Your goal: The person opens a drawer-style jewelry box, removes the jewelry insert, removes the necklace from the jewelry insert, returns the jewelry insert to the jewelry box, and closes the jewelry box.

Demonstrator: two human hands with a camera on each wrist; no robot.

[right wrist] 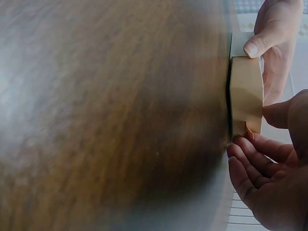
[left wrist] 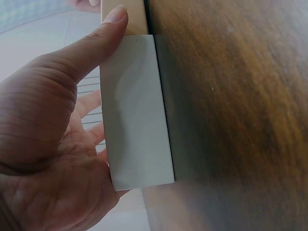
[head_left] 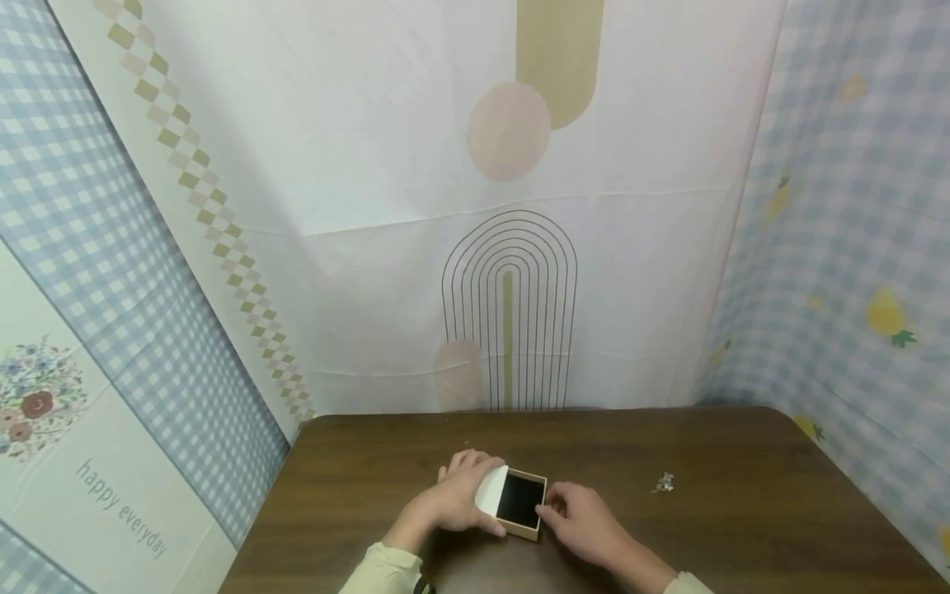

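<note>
A small sliding cardboard box lies on the table in front of me. Its white sleeve [head_left: 491,493] is partly drawn off a tan inner tray [right wrist: 246,89], and black lining [head_left: 521,500] shows inside the tray in the head view. My left hand [head_left: 462,495] grips the sleeve from the left, thumb along the near side by the seam with the tray and the other fingers at the far side. At the tray's right end, my right hand [head_left: 582,525] pinches the end wall between thumb and fingers. A small tan flap juts out there in the right wrist view.
On the dark wooden table [head_left: 356,470], a small cluster of shiny silvery pieces [head_left: 664,483] lies to the right of my right hand. A white patterned cloth [head_left: 371,313] hangs behind the back edge, with checked cloths on both sides.
</note>
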